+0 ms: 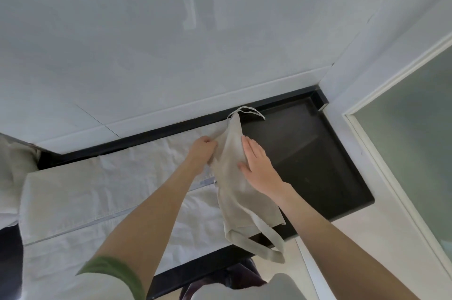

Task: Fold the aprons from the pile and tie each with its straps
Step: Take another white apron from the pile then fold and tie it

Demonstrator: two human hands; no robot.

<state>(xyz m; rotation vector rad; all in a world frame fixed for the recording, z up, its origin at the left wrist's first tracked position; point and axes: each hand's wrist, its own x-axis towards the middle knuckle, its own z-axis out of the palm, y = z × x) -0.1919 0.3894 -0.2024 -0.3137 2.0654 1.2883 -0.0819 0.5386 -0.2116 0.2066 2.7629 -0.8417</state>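
A beige apron (241,198) lies folded into a long narrow strip across the right part of the black counter (318,153), its near end hanging over the front edge. A thin strap (247,111) loops at its far end and a wide strap loop (266,244) dangles at the near end. My left hand (201,150) grips the apron's left edge near the far end. My right hand (256,165) lies flat on the apron with straight fingers, pressing it down.
A white crumpled sheet (137,177) covers the left part of the counter. On it lies a flat folded pale cloth (61,204). More pale fabric (12,165) is piled at the far left. A white wall stands behind, and a frosted glass door (415,140) on the right.
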